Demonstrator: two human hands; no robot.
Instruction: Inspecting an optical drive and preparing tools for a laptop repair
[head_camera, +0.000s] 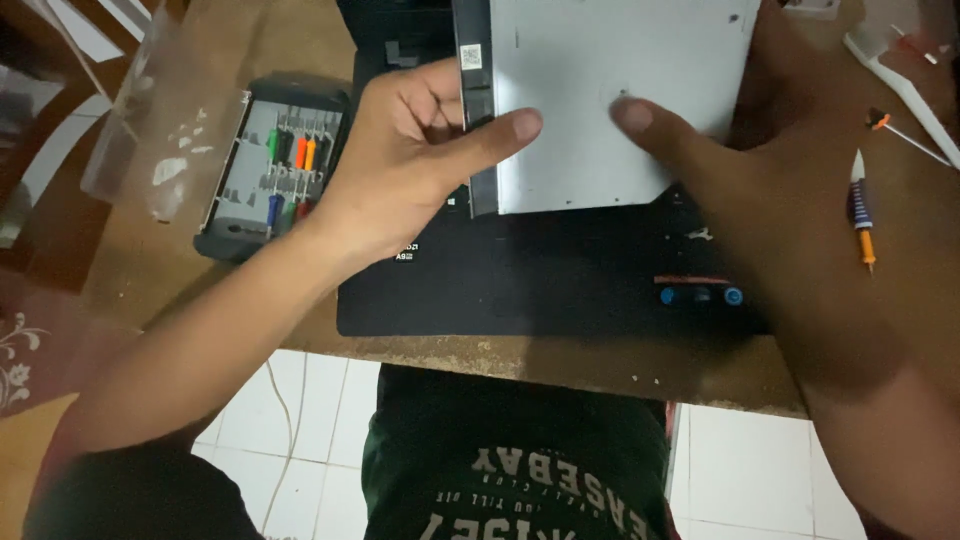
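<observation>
A flat silver metal drive (600, 70) with a black front strip lies on top of a black laptop underside (540, 270). My left hand (400, 160) grips the drive's left edge at the black strip, thumb pressed on the silver top. My right hand (800, 180) rests on the drive's right side, its thumb flat on the silver surface near the lower middle. The two thumbs point toward each other a short gap apart.
A grey screwdriver kit (270, 160) with coloured handles lies open at the left on the brown table (560, 360). A small screwdriver with an orange tip (862, 210) lies at the right, near a white plastic piece (905, 90). Tiled floor shows below the table edge.
</observation>
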